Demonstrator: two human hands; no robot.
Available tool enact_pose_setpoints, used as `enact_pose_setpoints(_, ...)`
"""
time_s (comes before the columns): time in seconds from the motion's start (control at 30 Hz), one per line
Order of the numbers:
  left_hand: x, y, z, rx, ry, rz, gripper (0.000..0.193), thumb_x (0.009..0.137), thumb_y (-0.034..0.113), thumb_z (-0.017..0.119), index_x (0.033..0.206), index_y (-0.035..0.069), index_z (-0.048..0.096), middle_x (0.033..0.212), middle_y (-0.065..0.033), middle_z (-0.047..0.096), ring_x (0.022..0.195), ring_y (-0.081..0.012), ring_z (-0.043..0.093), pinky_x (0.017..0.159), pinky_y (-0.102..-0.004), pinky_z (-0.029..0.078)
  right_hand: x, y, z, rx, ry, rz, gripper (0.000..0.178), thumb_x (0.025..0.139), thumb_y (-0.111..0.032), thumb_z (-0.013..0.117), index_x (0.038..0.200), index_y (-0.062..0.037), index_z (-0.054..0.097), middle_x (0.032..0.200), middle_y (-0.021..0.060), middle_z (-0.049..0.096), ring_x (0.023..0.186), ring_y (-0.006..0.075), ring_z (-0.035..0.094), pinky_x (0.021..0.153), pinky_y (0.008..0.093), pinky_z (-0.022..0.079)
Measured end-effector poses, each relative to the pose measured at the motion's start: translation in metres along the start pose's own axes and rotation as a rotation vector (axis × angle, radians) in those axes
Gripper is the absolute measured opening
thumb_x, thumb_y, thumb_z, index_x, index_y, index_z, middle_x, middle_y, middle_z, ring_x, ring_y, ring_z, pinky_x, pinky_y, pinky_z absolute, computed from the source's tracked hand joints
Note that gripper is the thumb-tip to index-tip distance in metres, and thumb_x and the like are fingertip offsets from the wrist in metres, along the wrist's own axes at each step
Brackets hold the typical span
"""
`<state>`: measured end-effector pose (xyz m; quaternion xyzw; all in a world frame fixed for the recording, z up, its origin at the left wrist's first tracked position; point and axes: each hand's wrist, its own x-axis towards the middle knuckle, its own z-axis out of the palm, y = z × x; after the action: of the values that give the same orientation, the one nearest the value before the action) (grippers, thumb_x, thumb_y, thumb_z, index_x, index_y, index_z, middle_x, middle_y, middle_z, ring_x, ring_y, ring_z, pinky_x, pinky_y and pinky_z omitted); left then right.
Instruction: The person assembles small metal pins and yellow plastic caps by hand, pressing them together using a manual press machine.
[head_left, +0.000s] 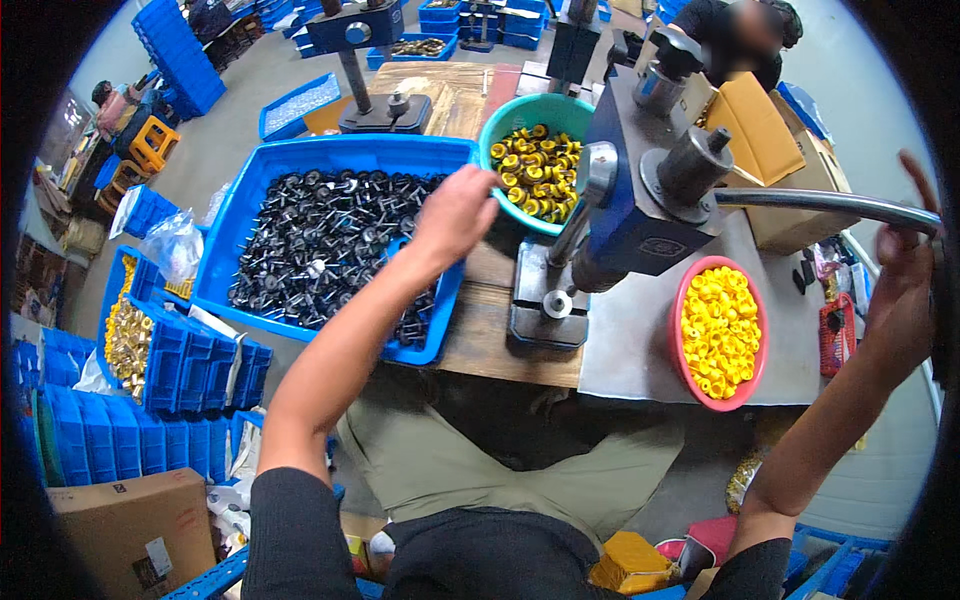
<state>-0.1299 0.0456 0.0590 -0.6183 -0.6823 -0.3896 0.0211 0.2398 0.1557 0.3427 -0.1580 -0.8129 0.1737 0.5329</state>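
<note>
My left hand (462,212) is over the right side of a blue bin (330,148), its fingertips at the left rim of a teal bowl (492,130). Its fingers are curled together; whatever they may hold is hidden. Black parts with thin metal stems (320,245) fill the bin. In the bowl lie black parts with yellow caps (540,170). A blue bench press (650,190) stands right of the bowl, above a dark metal base (545,325). My right hand (900,290), closed at the end of the press's curved metal lever (830,203), has one finger pointing up.
A red bowl of yellow caps (718,335) sits on the grey sheet to the right. Another press (385,112) stands behind the bin. Cardboard boxes (755,125) and a person in dark clothes (725,40) are at the far right. Stacked blue crates (130,430) fill the left.
</note>
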Motion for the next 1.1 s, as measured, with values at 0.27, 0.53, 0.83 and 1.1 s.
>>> enact_pose_setpoints(0.27, -0.123, -0.132, -0.146, 0.721, -0.446, -0.495, 0.019, 0.082, 0.020, 0.070, 0.087, 0.003, 0.065, 0.092, -0.0183, 0.065, 0.089, -0.0391, 0.065, 0.077, -0.0501, 0.052, -0.229, 0.152, -0.009, -0.801, -0.514, 0.309, 0.033, 0.089, -0.013, 0.067, 0.119, -0.0009, 0.062, 0.113, 0.0167, 0.062, 0.096, 0.0319, 0.063, 0.083, 0.0381, 0.051)
enact_pose_setpoints(0.53, -0.170, -0.163, -0.177, 0.547, -0.390, -0.400, 0.024, 0.078, 0.017, 0.075, 0.079, -0.001, 0.059, 0.078, -0.0213, 0.059, 0.077, -0.0411, 0.059, 0.067, -0.0481, 0.046, -0.261, 0.173, 0.013, -0.702, -0.514, 0.478, 0.021, 0.083, -0.011, 0.070, 0.102, -0.0050, 0.068, 0.099, 0.0164, 0.068, 0.095, 0.0345, 0.064, 0.085, 0.0437, 0.050)
enact_pose_setpoints(0.83, -0.130, -0.096, -0.163, 0.473, -0.178, -0.360, 0.015, 0.085, 0.011, 0.072, 0.091, 0.001, 0.064, 0.085, -0.0138, 0.060, 0.075, -0.0261, 0.064, 0.065, -0.0350, 0.050, -0.258, 0.170, -0.003, -0.670, -0.447, 0.633, 0.021, 0.080, -0.014, 0.074, 0.097, -0.0052, 0.068, 0.095, 0.0147, 0.070, 0.093, 0.0327, 0.067, 0.081, 0.0423, 0.052)
enact_pose_setpoints(1.1, -0.100, 0.044, -0.106, -0.364, 0.078, -0.495, 0.008, 0.093, 0.005, 0.063, 0.100, 0.003, 0.062, 0.115, -0.0084, 0.067, 0.086, -0.0099, 0.062, 0.071, -0.0241, 0.052, -0.258, 0.175, -0.002, -0.655, -0.508, 0.579, 0.030, 0.079, -0.017, 0.075, 0.104, -0.0045, 0.068, 0.099, 0.0137, 0.070, 0.094, 0.0314, 0.067, 0.084, 0.0420, 0.052)
